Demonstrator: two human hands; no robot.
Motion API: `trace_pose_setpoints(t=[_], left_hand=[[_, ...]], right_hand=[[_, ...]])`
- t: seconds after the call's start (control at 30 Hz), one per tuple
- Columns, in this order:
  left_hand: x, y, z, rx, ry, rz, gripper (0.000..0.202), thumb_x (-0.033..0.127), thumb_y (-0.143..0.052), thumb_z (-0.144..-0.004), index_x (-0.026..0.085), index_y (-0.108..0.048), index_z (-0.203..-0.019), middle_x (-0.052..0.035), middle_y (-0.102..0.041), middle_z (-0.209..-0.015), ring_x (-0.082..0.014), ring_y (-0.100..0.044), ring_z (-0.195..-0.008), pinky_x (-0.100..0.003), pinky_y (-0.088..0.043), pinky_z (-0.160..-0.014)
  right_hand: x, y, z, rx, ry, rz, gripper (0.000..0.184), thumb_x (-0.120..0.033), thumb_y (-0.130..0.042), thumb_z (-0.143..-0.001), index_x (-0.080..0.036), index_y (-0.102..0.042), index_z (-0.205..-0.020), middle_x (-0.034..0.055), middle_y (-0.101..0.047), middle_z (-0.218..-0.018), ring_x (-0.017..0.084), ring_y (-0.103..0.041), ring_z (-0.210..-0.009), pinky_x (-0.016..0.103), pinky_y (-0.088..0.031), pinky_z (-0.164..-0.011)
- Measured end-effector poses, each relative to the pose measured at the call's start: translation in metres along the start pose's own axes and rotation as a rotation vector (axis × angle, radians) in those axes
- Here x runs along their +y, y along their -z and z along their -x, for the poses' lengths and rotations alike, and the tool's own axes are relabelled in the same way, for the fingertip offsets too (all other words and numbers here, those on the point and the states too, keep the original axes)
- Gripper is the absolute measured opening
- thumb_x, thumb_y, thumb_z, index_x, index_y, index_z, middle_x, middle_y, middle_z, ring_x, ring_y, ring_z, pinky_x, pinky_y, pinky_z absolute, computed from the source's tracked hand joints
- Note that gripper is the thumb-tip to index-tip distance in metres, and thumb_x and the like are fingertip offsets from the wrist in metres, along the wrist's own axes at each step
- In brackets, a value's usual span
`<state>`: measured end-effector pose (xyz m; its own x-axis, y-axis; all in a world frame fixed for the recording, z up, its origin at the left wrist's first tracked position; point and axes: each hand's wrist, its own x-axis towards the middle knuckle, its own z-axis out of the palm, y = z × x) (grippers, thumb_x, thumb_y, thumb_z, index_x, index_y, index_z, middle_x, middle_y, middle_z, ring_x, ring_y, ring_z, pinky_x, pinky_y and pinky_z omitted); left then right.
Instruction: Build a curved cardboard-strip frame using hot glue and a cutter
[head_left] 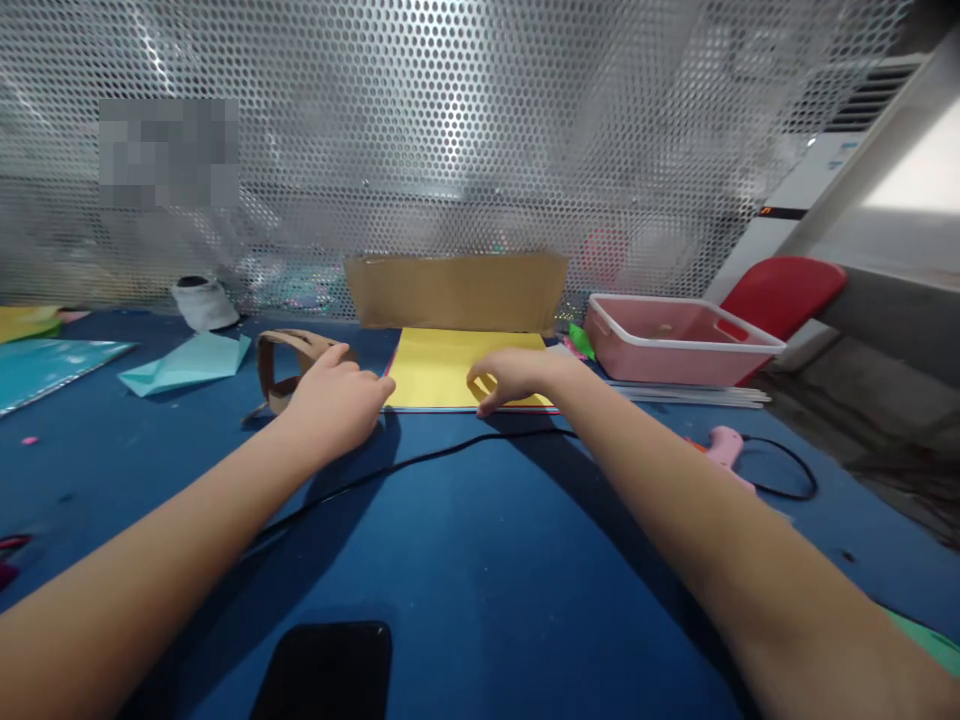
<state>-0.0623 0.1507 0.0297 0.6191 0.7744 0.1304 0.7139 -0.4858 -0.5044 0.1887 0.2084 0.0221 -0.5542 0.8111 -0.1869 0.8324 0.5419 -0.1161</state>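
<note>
A stack of coloured paper with a yellow sheet (pixel 450 365) on top lies on the blue table (pixel 487 560), in front of a brown cardboard piece (pixel 457 290). My left hand (pixel 337 400) rests at the stack's left front corner, fingers curled, fingertips touching the paper's edge. My right hand (pixel 510 378) sits on the front edge of the yellow sheet, thumb and fingers pinched at that edge. Both arms reach forward from the near side.
A black cable (pixel 420 460) runs across the table under my arms. A pink glue gun (pixel 724 445) lies at the right, a pink tray (pixel 675 340) behind it. A brown paper loop (pixel 289 365), light-blue folded paper (pixel 187 362) and a black phone (pixel 326 670) are nearby. Perforated metal screen behind.
</note>
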Motion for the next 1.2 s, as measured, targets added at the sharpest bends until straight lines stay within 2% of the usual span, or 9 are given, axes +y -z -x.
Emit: trace_pose_setpoints(t=[0.2, 0.37, 0.43, 0.53, 0.67, 0.77, 0.87, 1.0, 1.2], left_hand=[[0.015, 0.004, 0.004, -0.096, 0.036, -0.067, 0.023, 0.015, -0.049, -0.079, 0.017, -0.071, -0.086, -0.0088, -0.075, -0.078, -0.0278, -0.069, -0.073, -0.055, -0.024, -0.106], [0.027, 0.012, 0.006, -0.167, 0.105, -0.069, 0.025, 0.024, -0.05, -0.081, 0.014, -0.072, -0.088, -0.0135, -0.076, -0.083, -0.0323, -0.07, -0.082, -0.05, -0.028, -0.104], [0.029, 0.012, 0.006, -0.183, 0.132, -0.057, 0.028, 0.027, -0.05, -0.081, 0.013, -0.073, -0.088, -0.0147, -0.076, -0.083, -0.0338, -0.069, -0.085, -0.049, -0.03, -0.102], [0.029, 0.01, 0.006, -0.211, 0.183, -0.035, 0.03, 0.031, -0.049, -0.082, 0.013, -0.073, -0.086, -0.0156, -0.075, -0.078, -0.0352, -0.068, -0.083, -0.05, -0.034, -0.095], [0.023, 0.008, 0.007, -0.228, 0.221, -0.022, 0.032, 0.032, -0.048, -0.082, 0.013, -0.072, -0.086, -0.0168, -0.075, -0.079, -0.0361, -0.067, -0.081, -0.048, -0.039, -0.085], [0.017, 0.01, 0.01, -0.22, 0.229, -0.019, 0.03, 0.032, -0.051, -0.08, 0.013, -0.073, -0.089, -0.0176, -0.074, -0.088, -0.0381, -0.065, -0.09, -0.047, -0.04, -0.082], [0.015, 0.015, 0.011, -0.212, 0.219, 0.009, 0.028, 0.032, -0.056, -0.078, 0.015, -0.075, -0.088, -0.018, -0.073, -0.095, -0.0412, -0.059, -0.1, -0.048, -0.041, -0.083], [0.02, 0.022, -0.006, -0.203, 0.14, 0.128, 0.032, 0.043, -0.055, -0.08, 0.019, -0.074, -0.09, -0.015, -0.073, -0.095, -0.0399, -0.058, -0.101, -0.048, -0.043, -0.082], [0.013, 0.028, -0.054, -0.161, 0.042, 0.422, 0.041, 0.042, -0.051, -0.084, 0.023, -0.066, -0.117, -0.0082, -0.072, -0.11, -0.0261, -0.066, -0.093, -0.031, -0.048, -0.074]], right_hand=[[-0.002, 0.001, 0.008, 0.014, -0.012, -0.011, 0.038, -0.043, -0.068, -0.076, -0.025, -0.071, -0.109, 0.0072, -0.07, -0.111, 0.025, -0.064, -0.1, 0.031, -0.047, -0.073], [0.003, 0.002, 0.009, 0.043, -0.007, -0.003, 0.028, -0.028, -0.06, -0.081, -0.022, -0.073, -0.105, 0.0069, -0.072, -0.109, 0.023, -0.065, -0.097, 0.029, -0.047, -0.075], [0.004, 0.0, 0.009, 0.058, 0.004, -0.001, 0.027, -0.029, -0.063, -0.08, -0.021, -0.074, -0.104, 0.0074, -0.073, -0.105, 0.022, -0.065, -0.094, 0.03, -0.046, -0.074], [0.004, -0.005, 0.008, 0.079, 0.049, -0.007, 0.034, -0.036, -0.071, -0.074, -0.021, -0.072, -0.104, 0.0069, -0.073, -0.102, 0.023, -0.065, -0.092, 0.03, -0.046, -0.073], [0.002, -0.012, 0.007, 0.14, 0.106, -0.018, 0.03, -0.027, -0.067, -0.077, -0.019, -0.07, -0.105, 0.0059, -0.071, -0.106, 0.02, -0.063, -0.096, 0.028, -0.045, -0.078], [0.002, -0.013, 0.007, 0.165, 0.102, -0.018, 0.026, -0.02, -0.062, -0.08, -0.018, -0.069, -0.104, 0.0053, -0.072, -0.104, 0.017, -0.064, -0.092, 0.026, -0.045, -0.077], [0.002, -0.013, 0.008, 0.174, 0.08, 0.008, 0.03, -0.027, -0.065, -0.08, -0.018, -0.068, -0.108, 0.0072, -0.071, -0.109, 0.02, -0.063, -0.097, 0.027, -0.045, -0.079], [-0.004, -0.012, 0.01, 0.15, 0.06, 0.063, 0.038, -0.033, -0.068, -0.077, -0.02, -0.068, -0.113, 0.0089, -0.071, -0.109, 0.024, -0.063, -0.098, 0.031, -0.045, -0.077], [-0.017, -0.009, 0.017, 0.143, 0.017, 0.105, 0.032, -0.019, -0.061, -0.076, -0.02, -0.072, -0.105, 0.0081, -0.074, -0.096, 0.022, -0.065, -0.087, 0.028, -0.042, -0.07]])
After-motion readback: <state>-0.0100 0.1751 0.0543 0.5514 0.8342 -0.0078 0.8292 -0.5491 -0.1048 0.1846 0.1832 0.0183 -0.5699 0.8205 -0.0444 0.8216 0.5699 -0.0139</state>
